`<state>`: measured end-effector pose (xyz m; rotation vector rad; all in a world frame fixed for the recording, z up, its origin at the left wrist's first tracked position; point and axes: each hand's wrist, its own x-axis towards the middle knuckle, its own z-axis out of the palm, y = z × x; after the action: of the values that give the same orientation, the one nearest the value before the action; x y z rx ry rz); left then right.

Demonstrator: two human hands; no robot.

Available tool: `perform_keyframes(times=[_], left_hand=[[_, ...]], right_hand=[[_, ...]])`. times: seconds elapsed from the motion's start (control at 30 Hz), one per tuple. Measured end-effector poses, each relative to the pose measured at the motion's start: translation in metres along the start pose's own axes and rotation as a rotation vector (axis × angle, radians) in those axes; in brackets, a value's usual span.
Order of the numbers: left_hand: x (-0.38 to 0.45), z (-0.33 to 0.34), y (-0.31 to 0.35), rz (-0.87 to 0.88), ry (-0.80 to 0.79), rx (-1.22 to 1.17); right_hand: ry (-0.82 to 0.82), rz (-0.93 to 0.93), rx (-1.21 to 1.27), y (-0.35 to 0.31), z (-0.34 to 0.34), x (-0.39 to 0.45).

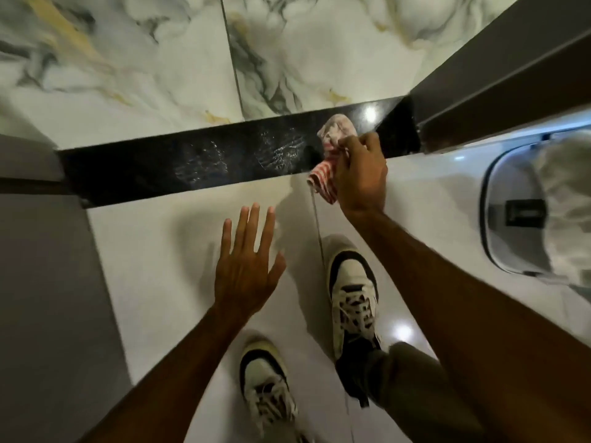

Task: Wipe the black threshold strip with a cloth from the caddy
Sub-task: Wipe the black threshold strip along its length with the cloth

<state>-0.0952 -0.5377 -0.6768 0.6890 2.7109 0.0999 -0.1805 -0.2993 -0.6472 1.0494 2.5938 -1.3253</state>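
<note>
1. The black threshold strip point(198, 161) runs across the doorway between the veined marble tile point(128, 59) on the far side and the plain white floor point(160, 251) on the near side, and it shows wet, streaky smears near its middle.
2. The right hand point(359, 177) is closed around a bunched red-and-white checked cloth point(329, 155), pressing it onto the strip's right part, close to the dark door frame point(499, 81).
3. A tail of the cloth hangs over the strip's near edge onto the white floor.
4. The left hand point(246, 266) hovers flat over the white floor, fingers spread, holding nothing.
5. Two white-and-black sneakers point(351, 292) stand on the white floor.
6. A grey caddy point(511, 212) with crumpled pale cloth inside sits at the far right.
</note>
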Motion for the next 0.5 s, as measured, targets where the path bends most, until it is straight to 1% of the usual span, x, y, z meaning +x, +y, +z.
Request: perform_keyframes(times=[0.07,0.13,0.17,0.23,0.27,0.3,0.4,0.5], left_hand=[[0.033,0.057,-0.012,0.075,-0.025,0.018],[0.065,0.1,-0.018,0.127,-0.019,-0.009],[0.077,0.113,-0.019,0.137,-0.005,-0.021],[0.096,0.138,-0.018,0.17,0.046,-0.031],[0.101,0.146,-0.017,0.191,0.092,-0.029],[0.105,0.152,-0.017,0.21,0.134,-0.023],[0.106,0.158,-0.02,0.23,0.185,-0.016],[0.107,0.156,-0.02,0.227,0.18,-0.014]], right_hand=[[0.049,-0.027,-0.153,0.033,0.035,0.034],[0.083,-0.01,-0.186,0.061,0.06,0.059],[0.123,-0.061,-0.242,0.073,0.067,0.065],[0.272,-0.257,-0.464,0.096,0.081,0.076],[0.319,-0.318,-0.526,0.105,0.087,0.079],[0.309,-0.344,-0.538,0.112,0.095,0.082],[0.173,-0.422,-0.535,0.124,0.112,0.086],[0.152,-0.508,-0.488,0.136,0.109,0.085]])
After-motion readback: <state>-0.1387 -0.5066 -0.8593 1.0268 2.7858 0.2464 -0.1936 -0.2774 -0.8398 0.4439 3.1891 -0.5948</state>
